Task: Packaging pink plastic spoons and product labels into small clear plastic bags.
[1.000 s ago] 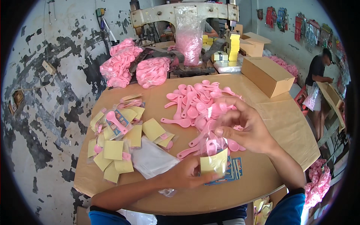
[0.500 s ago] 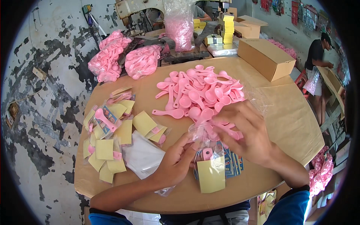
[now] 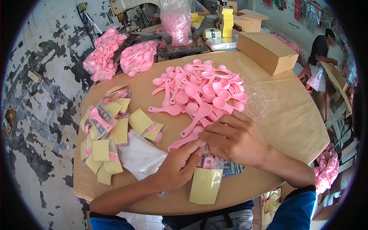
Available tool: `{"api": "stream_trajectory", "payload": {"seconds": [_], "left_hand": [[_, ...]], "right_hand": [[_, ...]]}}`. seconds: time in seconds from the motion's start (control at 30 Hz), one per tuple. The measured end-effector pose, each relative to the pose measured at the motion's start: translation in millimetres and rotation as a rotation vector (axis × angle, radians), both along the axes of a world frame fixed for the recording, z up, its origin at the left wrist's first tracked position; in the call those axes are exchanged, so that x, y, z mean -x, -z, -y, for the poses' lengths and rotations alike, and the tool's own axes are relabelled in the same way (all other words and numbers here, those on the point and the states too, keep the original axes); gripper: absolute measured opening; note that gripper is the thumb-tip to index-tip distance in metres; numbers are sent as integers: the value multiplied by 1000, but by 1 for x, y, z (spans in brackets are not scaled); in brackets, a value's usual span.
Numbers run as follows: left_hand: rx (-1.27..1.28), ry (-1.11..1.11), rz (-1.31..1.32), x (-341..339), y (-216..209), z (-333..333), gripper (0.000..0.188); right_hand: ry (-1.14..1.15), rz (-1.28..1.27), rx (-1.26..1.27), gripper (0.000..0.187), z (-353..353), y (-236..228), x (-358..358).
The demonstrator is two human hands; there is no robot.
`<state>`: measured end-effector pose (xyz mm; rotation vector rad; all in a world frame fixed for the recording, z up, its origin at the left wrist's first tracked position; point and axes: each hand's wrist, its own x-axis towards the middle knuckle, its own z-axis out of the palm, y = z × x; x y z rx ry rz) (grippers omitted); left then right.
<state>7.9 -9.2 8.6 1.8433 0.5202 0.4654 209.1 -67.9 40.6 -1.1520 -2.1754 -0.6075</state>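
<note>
Both hands meet at the top of a clear plastic bag [image 3: 217, 164], just in front of the spoon pile. My left hand [image 3: 177, 166] pinches the bag's upper edge from the left. My right hand [image 3: 239, 141] has its fingers closed at the same edge, and its fingertips hide part of it. Inside the bag are a yellow card [image 3: 205, 186] and a pink spoon [image 3: 209, 162], its holed handle end showing above the card. Blue printed cards [image 3: 232, 168] lie partly under my right hand. Beyond my fingers spreads a heap of pink measuring spoons [image 3: 193, 92].
Filled packets with yellow cards [image 3: 101, 150] lie at the left, beside a stack of clear bags [image 3: 140, 155]. Behind the table are bundled pink spoons [image 3: 138, 58] and a machine. A cardboard box [image 3: 267, 53] sits at the far right; a person [image 3: 320, 50] stands beyond.
My right hand has come down and left, and its fingers have closed at the bag's top beside my left hand. The bag hangs slightly lower. The whole view has shifted a little.
</note>
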Motion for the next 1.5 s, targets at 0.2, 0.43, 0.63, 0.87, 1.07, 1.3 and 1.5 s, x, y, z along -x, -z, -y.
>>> {"api": "stream_trajectory", "payload": {"seconds": [0.2, 0.43, 0.63, 0.87, 1.07, 1.3, 1.5], "left_hand": [[-342, 64, 28, -1, -11, 5, 30], [27, 45, 131, -1, -5, 3, 40], [-79, 59, 102, 1, -5, 7, 42], [-270, 79, 46, 3, -2, 4, 42], [-180, 125, -13, 1, -11, 2, 43], [522, 71, 240, -3, -22, 7, 42], [515, -96, 115, 0, -16, 5, 42]], "right_hand": [[65, -218, 209, 19, 6, -20, -14], [-140, -528, 227, 13, 25, -52, -47], [-32, -197, 71, 25, 17, -15, -12], [-16, -144, 40, 18, 18, -4, -13], [-142, -998, 387, 10, 26, -38, -29], [-308, -1417, 639, 8, 54, -33, -169], [47, -1092, 364, 23, 150, 6, -150]]}}
